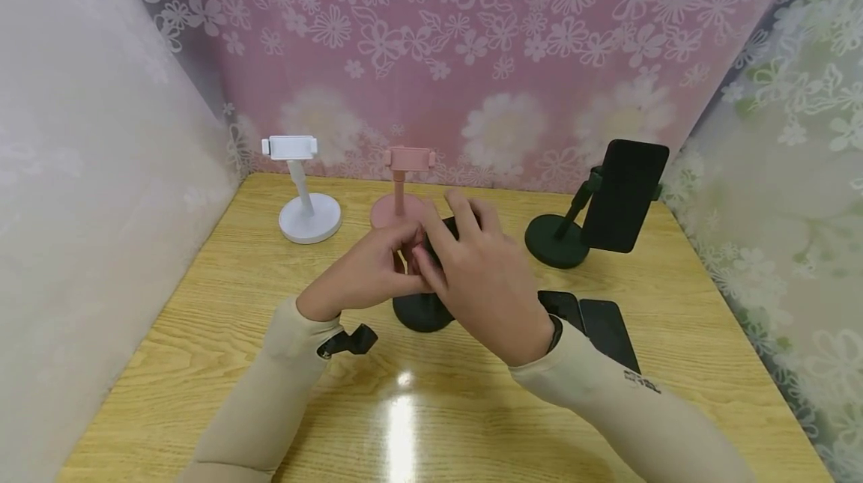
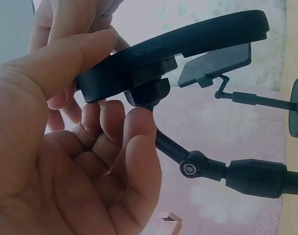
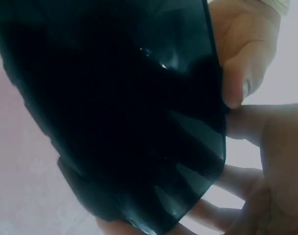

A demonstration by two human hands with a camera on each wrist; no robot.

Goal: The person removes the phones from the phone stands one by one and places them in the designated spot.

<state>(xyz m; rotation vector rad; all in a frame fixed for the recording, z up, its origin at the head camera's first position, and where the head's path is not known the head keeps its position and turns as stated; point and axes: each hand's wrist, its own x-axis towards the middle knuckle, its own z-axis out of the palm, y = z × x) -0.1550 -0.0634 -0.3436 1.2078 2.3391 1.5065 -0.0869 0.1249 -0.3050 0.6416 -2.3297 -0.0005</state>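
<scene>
A black phone stand (image 1: pixel 419 316) stands in front of me with a dark smartphone (image 3: pixel 114 98) in its clamp. My left hand (image 1: pixel 371 269) pinches the near end of the clamp, its thumb (image 2: pixel 85 56) above and curled fingers beneath. From the other side my right hand (image 1: pixel 488 281) holds the phone, its fingers spread over the back edge and mostly covering it in the head view. In the left wrist view the stand's jointed arm (image 2: pixel 256 178) runs from under the clamp, which is tilted. The hands are close together and seem to touch.
A white stand (image 1: pixel 310 219) and a pink stand (image 1: pixel 398 210) are at the back of the wooden table (image 1: pixel 222 333). On the right, a dark stand (image 1: pixel 556 241) carries a phone (image 1: pixel 625 195). Two phones (image 1: pixel 610 333) lie partly behind my right forearm. Floral cloth hangs around the table.
</scene>
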